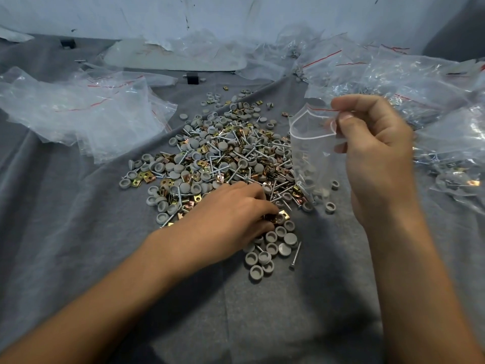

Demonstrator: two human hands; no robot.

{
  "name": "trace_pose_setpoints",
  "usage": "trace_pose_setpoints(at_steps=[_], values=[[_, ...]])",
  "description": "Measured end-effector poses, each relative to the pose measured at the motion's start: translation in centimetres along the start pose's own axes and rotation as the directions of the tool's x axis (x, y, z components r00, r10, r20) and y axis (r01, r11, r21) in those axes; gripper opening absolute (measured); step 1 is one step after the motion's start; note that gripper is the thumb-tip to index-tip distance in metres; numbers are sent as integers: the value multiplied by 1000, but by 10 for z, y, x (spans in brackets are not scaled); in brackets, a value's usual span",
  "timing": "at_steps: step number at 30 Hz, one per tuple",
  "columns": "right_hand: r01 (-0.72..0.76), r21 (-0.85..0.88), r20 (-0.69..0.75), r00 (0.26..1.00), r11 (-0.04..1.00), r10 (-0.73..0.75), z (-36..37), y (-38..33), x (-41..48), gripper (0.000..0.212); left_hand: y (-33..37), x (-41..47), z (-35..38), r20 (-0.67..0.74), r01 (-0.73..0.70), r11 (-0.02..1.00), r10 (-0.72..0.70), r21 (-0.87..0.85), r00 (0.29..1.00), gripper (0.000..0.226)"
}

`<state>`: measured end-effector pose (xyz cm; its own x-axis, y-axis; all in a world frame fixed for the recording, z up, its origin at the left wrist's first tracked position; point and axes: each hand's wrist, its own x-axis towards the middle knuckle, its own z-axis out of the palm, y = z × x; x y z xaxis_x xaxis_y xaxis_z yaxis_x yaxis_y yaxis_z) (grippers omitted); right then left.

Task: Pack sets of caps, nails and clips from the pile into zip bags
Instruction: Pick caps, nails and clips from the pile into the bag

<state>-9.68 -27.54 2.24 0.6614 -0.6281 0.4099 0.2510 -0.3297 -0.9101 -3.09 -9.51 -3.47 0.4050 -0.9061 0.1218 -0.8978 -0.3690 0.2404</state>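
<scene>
At pile [223,158] near edge | left hand [231,214] grip curled on clips [282,214] | right hand [375,153] grip pinches zip bag [309,153] rim, raised

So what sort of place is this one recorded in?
Probably a hand-packing workstation: a loose pile of caps, nails and clips on grey cloth, empty zip bags stacked left, filled bags heaped right.

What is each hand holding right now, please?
Left hand: closed on clips at the pile.
Right hand: pinching the zip bag, mouth open.
</scene>
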Motion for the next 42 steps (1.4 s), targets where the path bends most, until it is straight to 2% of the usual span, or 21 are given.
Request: trace_pose_setpoints(at_steps=[3,7,13,16,19,22,24,27,31,36,42], values=[[2,3,4,1000,1000,-2,1,0,-1,26,3,1,-2,-16,0,1000,0,5,1000,36],[1,3,27,1000,1000,-1,0,0,-1,27,1,-1,-3,9,75,993,-75,-95,997,24],[-3,-8,114,993,1000,4,3,2,-2,26,-7,-4,-12,65,162,967,-152,-198,986,19],[9,-12,157,988,1000,-7,5,3,-4,27,-15,-6,-20,9,202,939,-208,-278,978,16],[11,-21,209,978,1000,-6,7,4,-6,27,-24,-9,-32,-75,219,857,-285,-467,956,14],[7,-26,300,954,1000,1,10,5,-9,28,-35,-12,-44,-161,169,751,-345,-639,925,21],[15,-43,347,938,999,1,13,5,-11,27,-42,-15,-51,-233,118,718,-370,-686,899,22],[17,-47,396,918,999,3,17,5,-13,24,-47,-20,-58,-301,60,713,-369,-699,879,21],[15,-63,428,904,998,13,17,6,-15,23,-45,-23,-61,-364,-4,756,-311,-655,878,19],[26,-63,447,894,998,5,16,6,-15,25,-40,-23,-62,-429,1,844,-273,-536,861,19],[37,-79,457,889,996,4,15,6,-16,26,-32,-21,-62,-480,-13,879,-247,-476,842,11]])
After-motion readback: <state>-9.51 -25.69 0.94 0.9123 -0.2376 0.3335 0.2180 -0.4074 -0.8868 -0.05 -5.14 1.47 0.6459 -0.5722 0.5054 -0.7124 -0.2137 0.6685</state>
